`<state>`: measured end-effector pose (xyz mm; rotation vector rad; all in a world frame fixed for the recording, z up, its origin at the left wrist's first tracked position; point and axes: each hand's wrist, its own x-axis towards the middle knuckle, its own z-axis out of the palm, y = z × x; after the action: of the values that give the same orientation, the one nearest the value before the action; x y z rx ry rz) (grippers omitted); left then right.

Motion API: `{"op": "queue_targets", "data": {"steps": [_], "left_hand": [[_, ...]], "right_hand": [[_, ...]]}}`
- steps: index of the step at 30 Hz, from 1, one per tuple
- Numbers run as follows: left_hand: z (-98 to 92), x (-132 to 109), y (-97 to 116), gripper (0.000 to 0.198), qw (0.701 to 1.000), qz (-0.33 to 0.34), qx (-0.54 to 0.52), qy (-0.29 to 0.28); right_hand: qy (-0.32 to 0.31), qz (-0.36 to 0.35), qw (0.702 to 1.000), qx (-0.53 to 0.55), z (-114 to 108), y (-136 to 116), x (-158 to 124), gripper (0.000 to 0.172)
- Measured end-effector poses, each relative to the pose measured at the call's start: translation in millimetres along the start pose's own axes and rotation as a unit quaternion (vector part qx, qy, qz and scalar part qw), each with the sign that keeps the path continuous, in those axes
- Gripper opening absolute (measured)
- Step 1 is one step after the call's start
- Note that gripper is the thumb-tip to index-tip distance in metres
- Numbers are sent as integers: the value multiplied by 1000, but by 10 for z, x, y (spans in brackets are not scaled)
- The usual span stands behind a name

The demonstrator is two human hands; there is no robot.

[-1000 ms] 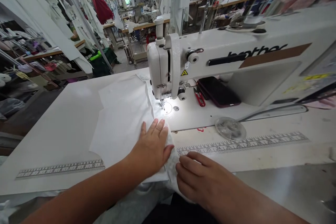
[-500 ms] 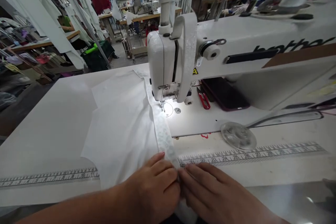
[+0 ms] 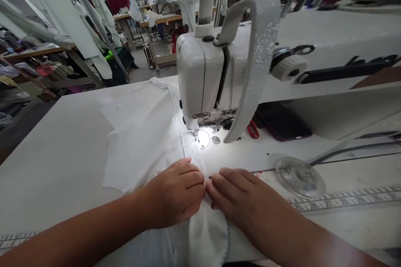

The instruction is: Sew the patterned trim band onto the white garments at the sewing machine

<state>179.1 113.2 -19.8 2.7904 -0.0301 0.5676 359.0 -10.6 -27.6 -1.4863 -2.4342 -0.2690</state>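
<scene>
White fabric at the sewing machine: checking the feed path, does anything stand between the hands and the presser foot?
Nothing visible does: from the left hand and right hand, only the white fabric itself runs up to the presser foot.

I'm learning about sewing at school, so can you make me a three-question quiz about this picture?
1. Where is the left hand?
A. On the white fabric
B. On the phone
C. On the clear disc

2. What colour are the snips?
A. Blue
B. Red
C. Green

3. How is the right hand?
A. Gloved
B. Bare
C. Holding the snips

Answers:
1. A, because the hand lies on the cloth.
2. B, because red handles show beside the machine.
3. B, because bare skin shows, with no glove.
</scene>
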Motion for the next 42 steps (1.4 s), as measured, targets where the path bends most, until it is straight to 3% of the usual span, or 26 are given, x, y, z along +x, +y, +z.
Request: {"op": "queue_targets", "data": {"steps": [7, 12, 17, 20, 25, 30, 36, 42], "left_hand": [[-18, 96, -372, 13, 999, 26, 0, 29], [-65, 213, -620, 12, 997, 40, 15, 65], [-141, 321, -778, 18, 998, 44, 39, 31], [-135, 325, -812, 21, 999, 33, 42, 6], [-126, 312, -806, 22, 997, 37, 52, 36], [-147, 336, -819, 23, 997, 6, 69, 28], [-46, 288, -889, 17, 995, -13, 88, 53], [-73, 285, -898, 16, 996, -35, 82, 1]], "right_hand": [[-52, 27, 998, 6, -27, 230, 273, 15], [-20, 61, 997, -41, -3, 332, 446, 11], [10, 98, 994, -43, 50, 304, 462, 18], [16, 84, 996, -31, 88, 255, 392, 21], [23, 56, 998, -15, 112, 228, 344, 15], [21, 84, 996, -3, 51, 255, 418, 17], [-13, 107, 994, 36, -13, 276, 477, 16], [-44, 136, 989, 42, 3, 271, 457, 13]]}}
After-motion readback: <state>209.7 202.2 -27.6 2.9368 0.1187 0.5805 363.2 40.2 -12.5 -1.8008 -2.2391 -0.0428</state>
